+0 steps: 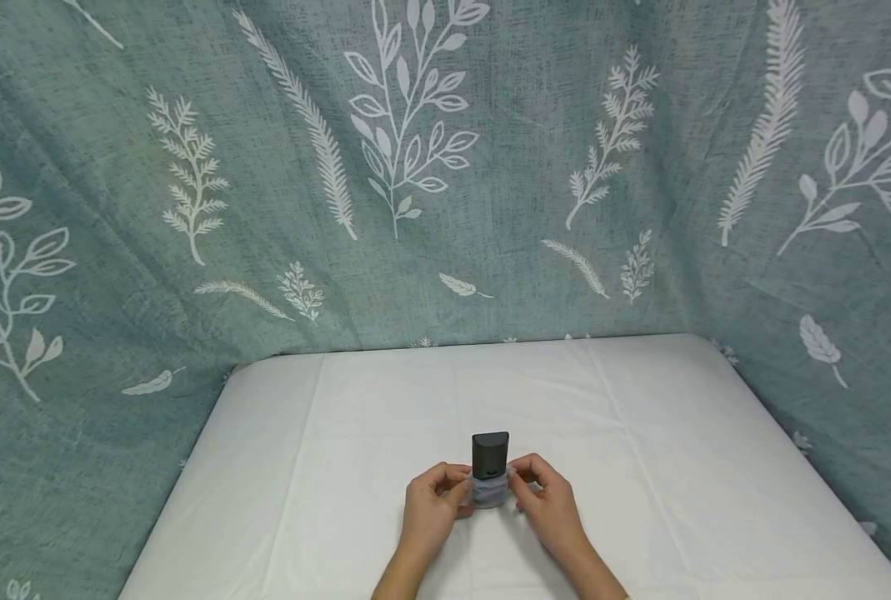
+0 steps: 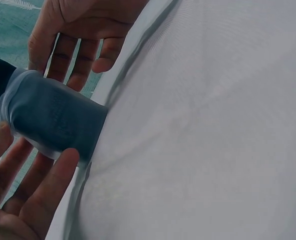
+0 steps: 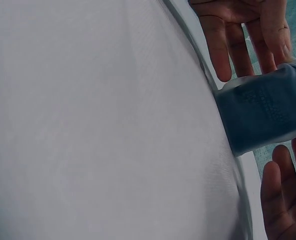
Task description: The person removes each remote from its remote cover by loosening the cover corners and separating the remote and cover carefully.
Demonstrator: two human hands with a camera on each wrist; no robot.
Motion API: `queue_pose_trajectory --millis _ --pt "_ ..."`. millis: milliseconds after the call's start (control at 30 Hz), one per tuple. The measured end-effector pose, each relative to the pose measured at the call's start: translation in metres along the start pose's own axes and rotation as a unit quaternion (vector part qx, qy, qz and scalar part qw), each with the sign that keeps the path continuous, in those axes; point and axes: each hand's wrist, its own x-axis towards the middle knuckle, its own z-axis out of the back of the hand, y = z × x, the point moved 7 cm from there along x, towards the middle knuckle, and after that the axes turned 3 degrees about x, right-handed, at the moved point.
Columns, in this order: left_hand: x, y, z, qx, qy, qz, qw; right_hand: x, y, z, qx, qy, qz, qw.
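A black block-shaped object with a rounded front stands upright near the table's front. Its lower part sits inside a translucent, frosted pouch, whose upper edge is bunched in folds around it. My left hand pinches the pouch's edge on the left side between thumb and index finger. On the right side, my right hand pinches that edge the same way. Through the pouch in the left wrist view, the dark body and faint, unreadable markings show. The remaining fingers of both hands spread loosely beside it.
White cloth with fold creases covers the table. Blue-green fabric with white leaf prints hangs behind the table and along both sides.
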Motion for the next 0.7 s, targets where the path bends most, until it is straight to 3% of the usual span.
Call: queue_pose_trajectory --millis 300,700 --pt "0.0006 0.0019 -0.0002 0.009 0.001 0.001 1.0 -0.0002 -0.0061 -0.001 -0.023 0.005 -0.037 0.999" --pt "0.002 0.0039 0.0005 0.018 0.003 -0.001 0.9998 -0.0011 -0.0024 -0.0008 -0.024 0.009 -0.021 0.999"
